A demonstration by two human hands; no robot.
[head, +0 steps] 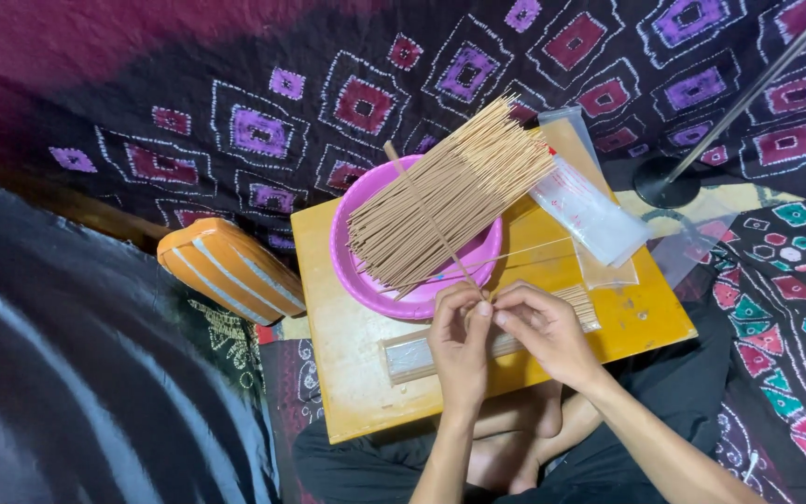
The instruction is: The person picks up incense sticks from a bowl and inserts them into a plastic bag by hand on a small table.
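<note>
Hands: left hand (460,338) and right hand (541,329) are meeting fingertip to fingertip at lower centre, both pinching a thin stick (429,217).
Stick: it is slanting up-left from the fingers across the pink bowl (358,271).
Bowl: it is sitting on the yellow bench (338,373), holding a heap of sticks (450,191).
Sleeves: clear plastic sleeves (590,215) are lying at the bench's upper right.
Packet: a filled packet (412,357) is lying under the hands.

Off the yellow board

An orange striped cushion (230,268) lies beside the board's left edge; a black round stand base (666,181) sits past its far right corner.
</note>
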